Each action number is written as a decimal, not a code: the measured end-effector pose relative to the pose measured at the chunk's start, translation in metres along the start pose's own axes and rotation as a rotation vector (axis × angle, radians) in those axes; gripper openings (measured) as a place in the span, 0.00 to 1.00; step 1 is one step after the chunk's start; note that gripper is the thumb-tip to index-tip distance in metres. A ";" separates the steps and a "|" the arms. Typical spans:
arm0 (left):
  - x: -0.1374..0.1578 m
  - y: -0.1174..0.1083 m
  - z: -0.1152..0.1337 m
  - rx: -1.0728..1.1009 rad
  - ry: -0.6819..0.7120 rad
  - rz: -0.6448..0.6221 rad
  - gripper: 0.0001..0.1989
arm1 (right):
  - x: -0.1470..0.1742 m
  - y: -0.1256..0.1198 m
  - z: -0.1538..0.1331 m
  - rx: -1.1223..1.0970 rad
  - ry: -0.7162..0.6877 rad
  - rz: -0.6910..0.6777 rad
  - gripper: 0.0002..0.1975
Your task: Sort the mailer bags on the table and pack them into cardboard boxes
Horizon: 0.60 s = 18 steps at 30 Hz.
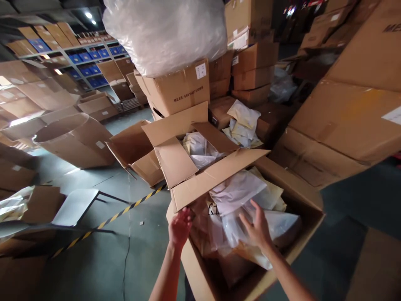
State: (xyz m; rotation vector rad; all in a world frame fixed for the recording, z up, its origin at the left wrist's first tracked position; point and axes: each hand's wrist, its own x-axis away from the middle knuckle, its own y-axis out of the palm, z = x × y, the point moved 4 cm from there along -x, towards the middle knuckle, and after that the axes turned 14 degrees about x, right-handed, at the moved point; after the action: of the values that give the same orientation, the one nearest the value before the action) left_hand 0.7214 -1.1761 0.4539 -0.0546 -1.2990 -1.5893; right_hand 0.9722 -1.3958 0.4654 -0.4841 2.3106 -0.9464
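Left hand (180, 225) curls loosely on the open carton's (308, 198) near rim at 7 o'clock, gripping nothing firmly. Right hand (257, 228), fingers spread, presses plastic-bagged packets (238, 192) inside at center. Best grab one packet flat, avoid tearing film.

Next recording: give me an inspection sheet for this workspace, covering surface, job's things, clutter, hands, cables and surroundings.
Surface: grey concrete floor with a yellow-black striped line.
Job's things: open cardboard box full of clear and cream plastic bags.
Clutter: second open box behind it, loose bags on cartons, a cardboard drum on its side.
Hands: left hand at the box's near-left edge, under its flap; right hand spread open over the bags.
Cables: one thin dark cable on the floor.
Surroundings: stacked cartons, shelving with blue boxes, a big plastic-wrapped bundle.
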 end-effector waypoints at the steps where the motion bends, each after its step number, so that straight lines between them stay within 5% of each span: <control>1: -0.010 0.015 0.017 -0.172 0.091 -0.132 0.22 | -0.015 -0.006 -0.012 -0.001 0.001 0.076 0.34; 4: -0.058 0.065 0.069 -0.895 0.428 -0.428 0.39 | -0.048 -0.009 -0.044 0.046 0.015 0.222 0.34; 7: -0.124 0.096 0.105 -1.413 0.625 -0.397 0.40 | -0.067 0.021 -0.068 0.107 -0.015 0.233 0.35; 11: -0.171 0.101 0.104 -2.163 0.889 -0.379 0.38 | -0.103 0.103 -0.109 0.152 -0.051 0.003 0.38; 15: -0.145 0.092 0.101 -2.075 1.188 -0.509 0.24 | -0.145 0.198 -0.169 0.294 -0.021 -0.422 0.40; 18: -0.112 0.094 0.126 -1.796 1.443 -0.736 0.16 | -0.169 0.242 -0.198 0.423 0.024 -0.510 0.42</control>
State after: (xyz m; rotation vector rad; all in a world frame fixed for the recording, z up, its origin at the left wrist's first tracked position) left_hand 0.7732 -0.9976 0.5045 0.4183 1.4763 -2.0640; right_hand 0.9479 -1.0412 0.4681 -0.8969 1.9524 -1.6411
